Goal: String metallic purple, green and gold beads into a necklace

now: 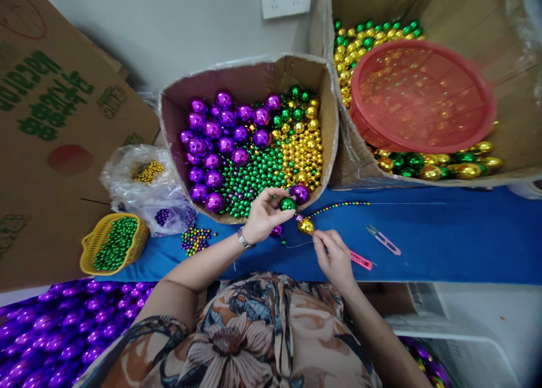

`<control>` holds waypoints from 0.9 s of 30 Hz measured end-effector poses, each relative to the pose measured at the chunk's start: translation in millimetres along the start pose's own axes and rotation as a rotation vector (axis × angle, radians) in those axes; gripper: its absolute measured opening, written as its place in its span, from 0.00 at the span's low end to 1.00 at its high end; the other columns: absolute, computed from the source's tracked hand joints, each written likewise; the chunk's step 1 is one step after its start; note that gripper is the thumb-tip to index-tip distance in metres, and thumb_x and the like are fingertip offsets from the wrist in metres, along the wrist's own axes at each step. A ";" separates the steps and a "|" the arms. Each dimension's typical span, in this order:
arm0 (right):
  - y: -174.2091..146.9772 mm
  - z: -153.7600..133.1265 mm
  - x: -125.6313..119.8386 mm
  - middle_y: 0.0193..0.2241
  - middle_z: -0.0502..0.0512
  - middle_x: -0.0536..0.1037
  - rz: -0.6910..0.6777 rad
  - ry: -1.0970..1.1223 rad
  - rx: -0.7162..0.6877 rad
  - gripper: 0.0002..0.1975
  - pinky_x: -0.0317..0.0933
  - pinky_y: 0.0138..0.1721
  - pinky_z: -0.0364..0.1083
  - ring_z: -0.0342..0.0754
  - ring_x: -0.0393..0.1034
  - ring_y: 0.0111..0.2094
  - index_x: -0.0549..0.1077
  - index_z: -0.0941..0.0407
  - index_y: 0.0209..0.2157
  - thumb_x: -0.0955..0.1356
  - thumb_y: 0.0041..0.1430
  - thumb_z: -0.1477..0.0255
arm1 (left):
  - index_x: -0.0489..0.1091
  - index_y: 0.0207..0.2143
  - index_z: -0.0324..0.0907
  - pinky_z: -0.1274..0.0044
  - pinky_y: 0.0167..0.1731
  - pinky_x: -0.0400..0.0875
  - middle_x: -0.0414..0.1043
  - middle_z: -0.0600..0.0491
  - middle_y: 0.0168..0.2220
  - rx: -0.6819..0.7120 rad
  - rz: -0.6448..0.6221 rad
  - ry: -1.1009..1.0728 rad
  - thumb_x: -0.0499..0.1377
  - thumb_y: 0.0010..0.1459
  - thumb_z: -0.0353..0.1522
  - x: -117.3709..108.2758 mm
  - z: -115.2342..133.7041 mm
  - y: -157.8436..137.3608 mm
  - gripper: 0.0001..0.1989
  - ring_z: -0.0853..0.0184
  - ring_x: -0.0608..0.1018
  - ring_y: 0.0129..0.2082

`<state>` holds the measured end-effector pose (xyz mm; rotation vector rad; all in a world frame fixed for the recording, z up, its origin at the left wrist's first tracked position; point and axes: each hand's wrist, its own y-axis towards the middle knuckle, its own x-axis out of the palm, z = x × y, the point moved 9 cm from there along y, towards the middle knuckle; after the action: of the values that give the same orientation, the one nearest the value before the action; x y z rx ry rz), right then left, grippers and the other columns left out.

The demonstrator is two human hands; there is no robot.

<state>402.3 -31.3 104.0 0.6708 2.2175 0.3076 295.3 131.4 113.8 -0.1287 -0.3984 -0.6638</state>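
Pinched between the thumb and fingers of my left hand (266, 213) is a shiny green ball bead (288, 204). A large purple bead (300, 193) sits just beyond it, and a gold bead (305, 225) hangs just below. My right hand (333, 254) is closed in a pinch near the gold bead, on what looks like the thin thread (298, 245); its fingertips partly hide this. A strand of small beads (339, 205) runs right from the large beads, ending in bare thread. Another purple bead (276, 231) lies below my left hand.
Purple, green and gold beads fill a cardboard box (249, 72) ahead. Right of it, a red basket (423, 142) rests on beads in another box. Thread snips (384, 241) and a pink cutter (361, 260) lie on the blue cloth (444, 247). A yellow basket (87, 255) stands left.
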 end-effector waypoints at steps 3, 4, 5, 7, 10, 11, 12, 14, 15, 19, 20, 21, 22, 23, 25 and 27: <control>-0.3 0.3 -0.2 0.31 0.53 0.73 0.005 -0.007 0.002 0.09 0.67 0.38 0.43 0.44 0.71 0.33 0.74 0.55 0.42 0.63 0.66 0.73 | 0.68 0.42 0.42 0.77 0.41 0.74 0.73 0.52 0.41 0.030 -0.002 0.029 0.72 0.45 0.30 -0.9 0.2 -1.0 0.22 0.67 0.78 0.43; -0.4 0.0 -0.2 0.31 0.53 0.73 0.007 -0.013 0.001 0.09 0.67 0.37 0.43 0.44 0.71 0.33 0.74 0.55 0.42 0.63 0.66 0.73 | 0.68 0.42 0.42 0.76 0.42 0.74 0.73 0.52 0.41 0.053 -0.005 0.051 0.72 0.46 0.31 -0.7 1.5 -1.6 0.22 0.67 0.78 0.44; -0.5 -0.5 0.0 0.31 0.53 0.73 0.007 -0.018 -0.001 0.09 0.67 0.37 0.43 0.44 0.71 0.33 0.74 0.54 0.42 0.63 0.66 0.73 | 0.68 0.43 0.42 0.75 0.44 0.73 0.73 0.51 0.41 0.084 -0.012 0.081 0.72 0.46 0.31 0.1 3.4 -2.5 0.22 0.66 0.78 0.45; -0.6 -1.9 0.7 0.32 0.54 0.73 0.002 -0.020 -0.007 0.09 0.67 0.38 0.43 0.44 0.71 0.33 0.74 0.55 0.43 0.63 0.66 0.73 | 0.68 0.43 0.41 0.75 0.46 0.73 0.73 0.50 0.42 0.139 -0.023 0.142 0.72 0.46 0.30 2.2 6.5 -4.7 0.22 0.66 0.78 0.46; -0.4 -2.4 1.0 0.33 0.54 0.74 -0.005 0.005 0.001 0.09 0.67 0.39 0.44 0.44 0.72 0.34 0.74 0.55 0.43 0.63 0.66 0.74 | 0.68 0.44 0.41 0.75 0.46 0.72 0.73 0.50 0.43 0.140 -0.007 0.156 0.71 0.47 0.30 2.0 3.9 -6.7 0.22 0.67 0.77 0.46; -0.5 -1.3 1.1 0.33 0.55 0.74 -0.008 0.022 0.013 0.09 0.67 0.39 0.44 0.45 0.72 0.35 0.74 0.55 0.43 0.63 0.66 0.73 | 0.68 0.44 0.41 0.75 0.46 0.73 0.73 0.50 0.43 0.123 -0.002 0.138 0.71 0.47 0.30 1.5 1.6 -6.7 0.22 0.67 0.77 0.45; -0.9 0.9 1.8 0.33 0.55 0.74 -0.015 0.044 0.033 0.09 0.68 0.40 0.45 0.45 0.72 0.35 0.74 0.55 0.42 0.63 0.66 0.73 | 0.68 0.44 0.42 0.75 0.46 0.73 0.73 0.50 0.43 0.105 -0.001 0.119 0.71 0.47 0.30 1.4 -0.5 -6.6 0.23 0.67 0.77 0.45; -3.2 9.5 6.3 0.33 0.55 0.75 -0.047 0.107 0.111 0.08 0.68 0.41 0.46 0.46 0.72 0.36 0.74 0.54 0.41 0.63 0.66 0.70 | 0.67 0.45 0.42 0.75 0.45 0.73 0.73 0.50 0.44 0.085 -0.019 0.099 0.72 0.46 0.30 2.8 -2.2 -5.5 0.24 0.67 0.77 0.46; -5.2 16.1 10.7 0.34 0.54 0.75 -0.073 0.164 0.171 0.08 0.69 0.40 0.46 0.46 0.73 0.35 0.74 0.54 0.40 0.64 0.65 0.69 | 0.67 0.45 0.42 0.75 0.45 0.73 0.73 0.50 0.45 0.081 -0.038 0.102 0.72 0.46 0.30 4.4 -1.5 -4.7 0.25 0.67 0.77 0.47; -18.2 45.6 34.3 0.34 0.52 0.74 -0.123 0.589 0.497 0.13 0.71 0.35 0.46 0.44 0.74 0.32 0.70 0.53 0.45 0.66 0.63 0.61 | 0.68 0.47 0.42 0.75 0.47 0.72 0.75 0.48 0.47 0.079 -0.155 0.171 0.70 0.50 0.32 16.5 9.1 -1.3 0.23 0.66 0.77 0.49; -20.4 49.8 39.0 0.34 0.51 0.74 -0.116 0.700 0.556 0.15 0.72 0.34 0.46 0.44 0.74 0.32 0.69 0.52 0.47 0.67 0.61 0.60 | 0.68 0.48 0.42 0.75 0.47 0.72 0.76 0.47 0.46 0.071 -0.193 0.195 0.69 0.52 0.33 20.9 11.7 -0.5 0.21 0.66 0.77 0.48; -21.5 52.4 42.2 0.34 0.50 0.73 -0.104 0.793 0.597 0.17 0.72 0.35 0.46 0.43 0.74 0.32 0.68 0.51 0.48 0.68 0.60 0.60 | 0.69 0.48 0.42 0.75 0.46 0.72 0.76 0.46 0.46 0.060 -0.233 0.210 0.67 0.54 0.35 25.5 13.8 0.6 0.20 0.66 0.77 0.48; -21.6 53.9 44.0 0.34 0.49 0.73 -0.091 0.865 0.622 0.19 0.72 0.35 0.45 0.43 0.73 0.32 0.68 0.51 0.50 0.70 0.59 0.60 | 0.69 0.49 0.41 0.74 0.46 0.72 0.77 0.45 0.45 0.047 -0.263 0.208 0.65 0.57 0.37 29.2 15.4 2.5 0.19 0.65 0.78 0.47; -21.2 54.8 44.3 0.34 0.49 0.73 -0.074 0.921 0.640 0.20 0.71 0.35 0.44 0.42 0.73 0.31 0.68 0.50 0.50 0.71 0.58 0.61 | 0.69 0.50 0.41 0.73 0.46 0.72 0.77 0.45 0.45 0.034 -0.282 0.185 0.62 0.60 0.41 31.5 16.6 6.0 0.19 0.65 0.78 0.47; -20.1 56.0 42.4 0.34 0.48 0.72 -0.031 1.012 0.671 0.21 0.70 0.34 0.43 0.40 0.71 0.30 0.68 0.49 0.50 0.72 0.56 0.62 | 0.67 0.52 0.42 0.70 0.47 0.73 0.76 0.44 0.46 0.026 -0.270 0.113 0.53 0.64 0.46 30.2 18.1 19.5 0.22 0.62 0.78 0.48; -19.3 56.7 39.7 0.33 0.47 0.72 0.005 1.084 0.697 0.20 0.68 0.32 0.41 0.39 0.70 0.29 0.69 0.49 0.48 0.73 0.54 0.63 | 0.66 0.53 0.43 0.67 0.46 0.73 0.76 0.45 0.47 0.073 -0.195 0.137 0.47 0.66 0.48 20.2 19.6 42.6 0.23 0.61 0.78 0.49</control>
<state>415.6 -25.0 33.7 1.0222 3.4193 -0.1916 330.1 157.9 140.2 0.0255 -0.3050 -0.8444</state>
